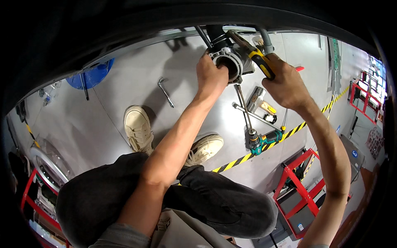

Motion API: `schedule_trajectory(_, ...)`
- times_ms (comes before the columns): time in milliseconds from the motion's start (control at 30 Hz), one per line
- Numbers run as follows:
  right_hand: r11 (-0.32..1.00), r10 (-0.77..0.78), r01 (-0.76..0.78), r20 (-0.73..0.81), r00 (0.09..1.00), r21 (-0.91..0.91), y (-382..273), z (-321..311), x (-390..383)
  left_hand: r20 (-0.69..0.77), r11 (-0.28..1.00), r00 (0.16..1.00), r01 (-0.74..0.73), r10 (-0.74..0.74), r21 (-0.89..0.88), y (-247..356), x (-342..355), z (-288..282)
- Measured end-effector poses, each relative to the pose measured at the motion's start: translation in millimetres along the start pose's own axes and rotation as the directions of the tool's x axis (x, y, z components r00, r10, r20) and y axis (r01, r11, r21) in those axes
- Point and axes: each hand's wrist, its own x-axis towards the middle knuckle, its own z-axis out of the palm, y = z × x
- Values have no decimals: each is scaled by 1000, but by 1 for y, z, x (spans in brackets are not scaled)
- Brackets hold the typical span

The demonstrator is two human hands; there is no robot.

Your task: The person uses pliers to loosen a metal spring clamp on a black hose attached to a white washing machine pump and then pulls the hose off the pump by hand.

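Note:
My left hand is closed round the lower left side of a grey round housing with a wide open mouth, its thumb at the rim. In my right hand is a pair of pliers with yellow and black handles. Their jaws reach up to the left, beside a black rubber hose joined to the housing. From this view I cannot tell whether the jaws grip the hose or its clamp. A ribbed grey hose hangs just above my right hand.
On the grey floor lie a teal cordless drill with a long bit, a hammer and a ratchet wrench. A blue round piece is at far left. Yellow-black tape crosses near a red-framed cart. A dark edge overhangs the top.

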Motion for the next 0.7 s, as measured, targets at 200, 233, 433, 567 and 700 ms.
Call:
schedule_trajectory(200, 976, -59, 4, -250, 966, -217, -2, 21, -11, -6, 990, 998, -65, 66, 124, 6, -6, -1)
schedule_trajectory(233, 981, -42, -7, -240, 970, -196, -4, 24, -12, -9, 980, 996, -89, 93, 178, 8, -5, -2)
schedule_trajectory(433, 974, 72, -64, -32, 997, 218, 10, 15, 0, 36, 999, 999, -24, 23, 27, -7, 4, -5)
schedule_trajectory(567, 913, 84, -151, 189, 978, 378, 22, 17, 11, 50, 985, 993, -98, 106, -145, -20, 9, -13)
schedule_trajectory(700, 825, 55, -195, 269, 962, 530, 23, 21, 12, 113, 996, 993, -36, 44, -77, -24, 12, -22)
